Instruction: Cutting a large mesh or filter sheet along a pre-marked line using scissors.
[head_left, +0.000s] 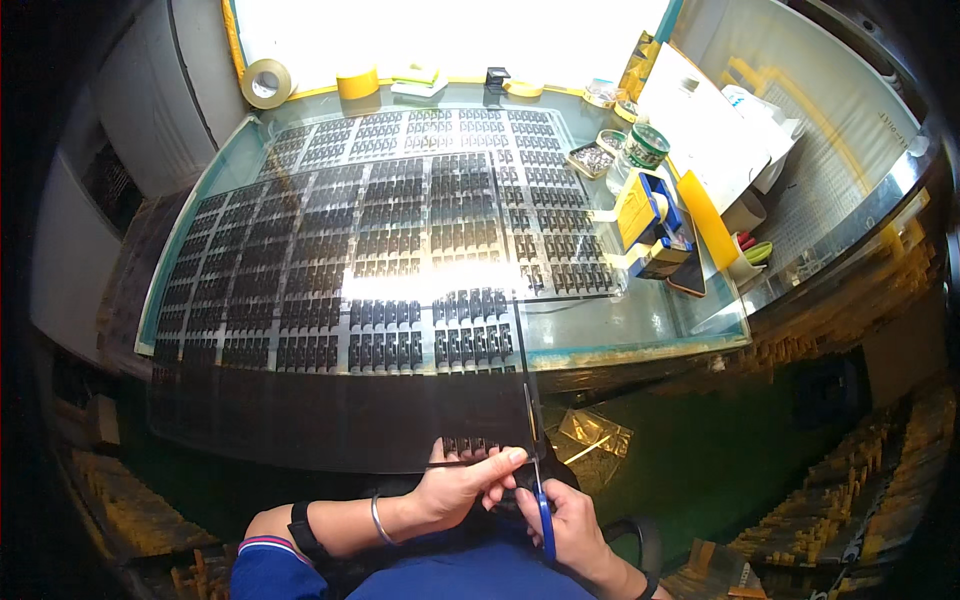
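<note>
A large see-through film sheet with rows of black patterns lies over the table, its near part hanging past the front edge towards me. My left hand pinches that sheet's near right corner between thumb and fingers; some of the fingers are behind it. Close beside it, my right hand grips blue-handled scissors. Their blades point away from me along the right edge of the film. Whether the blades are parted or touch the film I cannot tell.
A second patterned sheet lies beneath on the glass table. Blue-yellow tape dispensers, a green-labelled jar and a tray of small parts stand at the right. Tape rolls line the back beneath a bright panel.
</note>
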